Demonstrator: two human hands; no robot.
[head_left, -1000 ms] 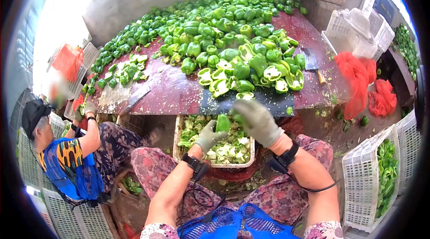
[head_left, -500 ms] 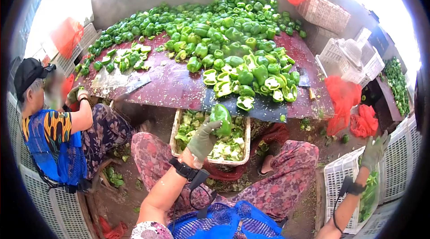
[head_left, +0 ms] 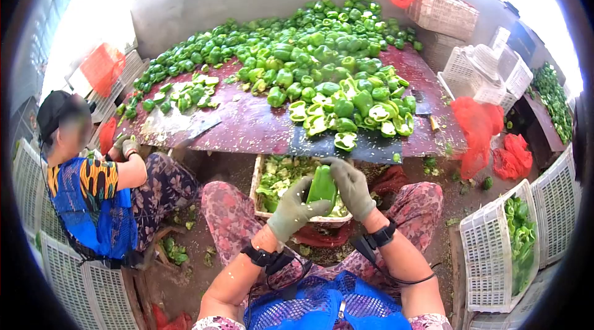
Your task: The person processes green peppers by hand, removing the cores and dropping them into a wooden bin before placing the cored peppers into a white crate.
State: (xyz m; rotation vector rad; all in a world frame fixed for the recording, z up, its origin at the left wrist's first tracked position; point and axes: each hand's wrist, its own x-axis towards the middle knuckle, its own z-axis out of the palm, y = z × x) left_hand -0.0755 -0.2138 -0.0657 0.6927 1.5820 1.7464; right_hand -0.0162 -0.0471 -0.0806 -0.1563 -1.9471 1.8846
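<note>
A green bell pepper (head_left: 322,186) is held upright between my gloved hands, above a light crate (head_left: 258,172) of pepper scraps. My left hand (head_left: 296,207) is wrapped round its lower left side. Bent over its top and right side, my right hand (head_left: 351,186) has its fingers closed against the pepper; whether they also hold something small is hidden. Past the crate, a dark red table (head_left: 247,125) carries a large heap of whole green peppers (head_left: 297,51), with cut halves (head_left: 345,140) at its near edge.
A person (head_left: 93,187) sits at the left, hands together at the table's edge. White crates (head_left: 489,256) stand at my right, one with cut peppers (head_left: 520,237). Red net bags (head_left: 512,156) lie beyond them. More crates (head_left: 442,14) are stacked at the back right.
My right hand has come from over the right crate to the pepper. My left hand has brought the pepper slightly nearer and to the right. The view has shifted a little.
</note>
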